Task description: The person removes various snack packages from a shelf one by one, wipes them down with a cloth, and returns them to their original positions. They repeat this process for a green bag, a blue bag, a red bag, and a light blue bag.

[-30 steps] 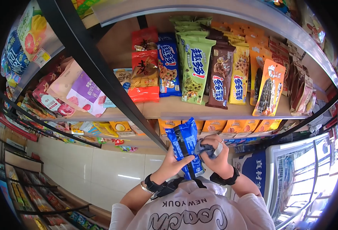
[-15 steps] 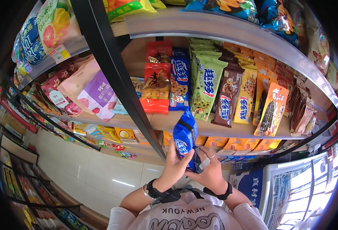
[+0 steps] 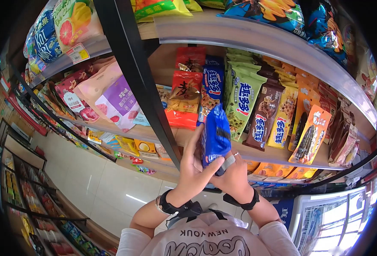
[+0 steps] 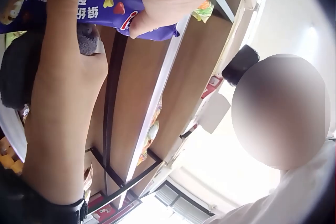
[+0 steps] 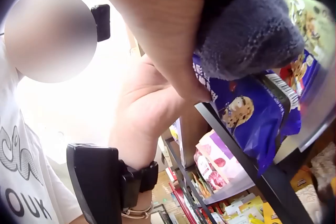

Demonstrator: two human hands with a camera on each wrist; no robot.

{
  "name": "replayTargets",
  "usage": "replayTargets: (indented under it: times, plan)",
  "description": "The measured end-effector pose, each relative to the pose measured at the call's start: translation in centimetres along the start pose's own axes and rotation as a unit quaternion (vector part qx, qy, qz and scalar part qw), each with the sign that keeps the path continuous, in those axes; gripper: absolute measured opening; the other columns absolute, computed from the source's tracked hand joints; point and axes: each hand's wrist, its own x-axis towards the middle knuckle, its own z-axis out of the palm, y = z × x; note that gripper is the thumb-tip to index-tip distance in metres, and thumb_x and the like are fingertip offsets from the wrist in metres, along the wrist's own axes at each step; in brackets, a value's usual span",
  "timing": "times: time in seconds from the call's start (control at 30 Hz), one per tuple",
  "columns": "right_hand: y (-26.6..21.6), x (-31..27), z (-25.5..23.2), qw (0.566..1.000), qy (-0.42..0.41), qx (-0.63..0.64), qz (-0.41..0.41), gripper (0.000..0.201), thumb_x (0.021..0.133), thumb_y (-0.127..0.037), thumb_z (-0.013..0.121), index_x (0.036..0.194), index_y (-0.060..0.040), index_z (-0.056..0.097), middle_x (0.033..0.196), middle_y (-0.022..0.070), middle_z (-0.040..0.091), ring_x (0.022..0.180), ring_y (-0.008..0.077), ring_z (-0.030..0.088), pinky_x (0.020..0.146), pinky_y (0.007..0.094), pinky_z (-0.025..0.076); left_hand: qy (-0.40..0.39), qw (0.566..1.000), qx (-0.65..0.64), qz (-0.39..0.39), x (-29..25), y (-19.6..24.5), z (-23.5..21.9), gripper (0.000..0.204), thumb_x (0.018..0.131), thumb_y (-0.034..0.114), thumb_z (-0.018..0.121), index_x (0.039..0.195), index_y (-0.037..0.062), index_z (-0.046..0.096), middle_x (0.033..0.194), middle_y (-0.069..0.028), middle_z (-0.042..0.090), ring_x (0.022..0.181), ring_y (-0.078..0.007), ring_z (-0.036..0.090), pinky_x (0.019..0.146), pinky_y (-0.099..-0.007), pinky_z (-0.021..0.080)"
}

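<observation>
A blue cookie packet [image 3: 216, 134] stands tilted upright in front of the snack shelf, its top end overlapping a like blue packet behind it. My left hand [image 3: 192, 168] grips it along its left side, thumb across the lower front. Bunched in my right hand [image 3: 235, 177] is a dark grey cloth [image 5: 252, 29], pressed against the packet near its lower end. The left wrist view shows the packet's printed face [image 4: 107, 8] under the left fingers. In the right wrist view, a cookie picture and a barcode show beside the cloth.
Green cookie packets [image 3: 244, 98], brown and yellow ones, and red bags [image 3: 186, 85] line the shelf. A black shelf post [image 3: 141, 81] slants down just left of the hands. Orange packs [image 3: 274, 170] fill the lower shelf. A glass-topped freezer [image 3: 329, 226] stands at right.
Both hands have carried the blue packet up and toward the shelf, turning it from its back seam to its side. The cloth has stayed against it. The head view has shifted, showing more upper shelf.
</observation>
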Motion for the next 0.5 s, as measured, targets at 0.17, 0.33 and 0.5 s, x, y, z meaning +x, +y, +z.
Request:
replayTargets:
  times: [0.17,0.33,0.5]
  plan:
    - [0.3,2.7,-0.1,1.0,0.008,0.004,-0.027,0.06,0.066,-0.033,0.082,0.11,0.0001,0.057,0.094,0.0167,0.061,0.083,0.0355,0.064,0.067,0.044,0.053,0.053,0.998,-0.008,0.022,2.6,1.0,0.3,0.081,0.085,0.001,0.071,0.149,-0.0036,0.022,0.142,-0.0187,0.039,0.128,-0.0236,0.046,0.107,-0.0362,0.039]
    - [0.5,4.4,-0.2,0.999,0.001,-0.032,-0.035,0.062,0.064,-0.034,0.081,0.11,-0.0001,0.057,0.101,0.0159,0.061,0.083,0.0343,0.064,0.068,0.0417,0.054,0.07,0.998,-0.003,-0.003,4.8,1.9,0.4,0.083,0.082,-0.002,0.072,0.15,0.0005,0.024,0.138,-0.014,0.044,0.124,-0.02,0.05,0.105,-0.0358,0.043]
    - [1.3,6.2,-1.0,0.998,0.013,-0.043,-0.039,0.056,0.062,-0.03,0.08,0.105,-0.0004,0.06,0.103,0.0153,0.062,0.089,0.0326,0.063,0.07,0.0412,0.054,0.085,0.995,0.028,0.043,6.2,1.0,0.5,0.084,0.08,-0.002,0.074,0.148,0.0005,0.025,0.131,-0.0136,0.047,0.118,-0.0192,0.053,0.099,-0.0342,0.048]
